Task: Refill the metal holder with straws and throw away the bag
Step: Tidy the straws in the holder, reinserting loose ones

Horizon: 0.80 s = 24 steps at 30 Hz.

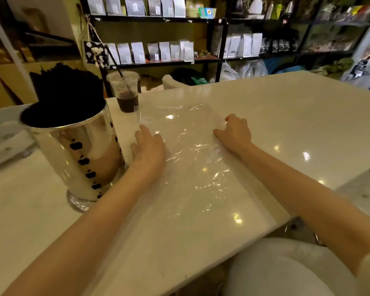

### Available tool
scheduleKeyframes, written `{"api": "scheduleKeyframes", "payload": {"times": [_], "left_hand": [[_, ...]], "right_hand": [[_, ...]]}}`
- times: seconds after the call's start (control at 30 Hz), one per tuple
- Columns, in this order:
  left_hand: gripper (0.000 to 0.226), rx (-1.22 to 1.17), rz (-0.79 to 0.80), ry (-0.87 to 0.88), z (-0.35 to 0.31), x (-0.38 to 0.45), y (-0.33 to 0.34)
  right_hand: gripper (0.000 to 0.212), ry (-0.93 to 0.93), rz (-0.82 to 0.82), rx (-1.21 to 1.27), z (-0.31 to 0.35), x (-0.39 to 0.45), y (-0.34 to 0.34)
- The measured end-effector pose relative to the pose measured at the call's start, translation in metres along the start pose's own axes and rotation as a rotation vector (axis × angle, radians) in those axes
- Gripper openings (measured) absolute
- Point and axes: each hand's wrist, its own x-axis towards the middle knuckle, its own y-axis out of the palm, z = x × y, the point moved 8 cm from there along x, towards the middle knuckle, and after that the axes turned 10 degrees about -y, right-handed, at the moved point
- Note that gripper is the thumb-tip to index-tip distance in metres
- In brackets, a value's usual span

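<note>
1. Lying flat on the white counter point(286, 116), the clear bag point(186, 150) sits under both palms.
2. Left hand point(147, 148) and right hand point(235, 133) press its edges, fingers loosely spread.
3. Metal holder point(77, 154), packed with black straws point(66, 90), stands just left.

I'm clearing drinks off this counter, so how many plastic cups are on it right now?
1. A clear plastic cup with dark drink and a black straw stands at the counter's far edge, just behind the metal holder. Another could be hidden behind the holder.
</note>
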Motion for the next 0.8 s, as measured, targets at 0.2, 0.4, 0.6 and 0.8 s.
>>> {"api": "scheduleKeyframes", "payload": {"times": [0.2, 0.4, 0.6, 0.8], "left_hand": [[0.038, 0.068, 0.009, 0.019, 0.008, 0.004, 0.017], [0.040, -0.040, 0.000, 0.070, -0.003, -0.004, 0.003], [0.035, -0.290, -0.073, 0.261, -0.018, -0.038, -0.075], [0.032, -0.630, -0.189, 0.409, 0.008, -0.069, -0.160]], "right_hand": [[0.048, -0.119, -0.008, -0.283, 0.006, -0.004, 0.005], [0.042, -0.228, -0.081, -0.087, 0.040, -0.008, -0.009], [0.029, -0.384, -0.159, 0.279, 0.127, -0.010, -0.041], [0.021, -0.579, -0.086, 0.673, 0.208, -0.021, -0.066]]}}
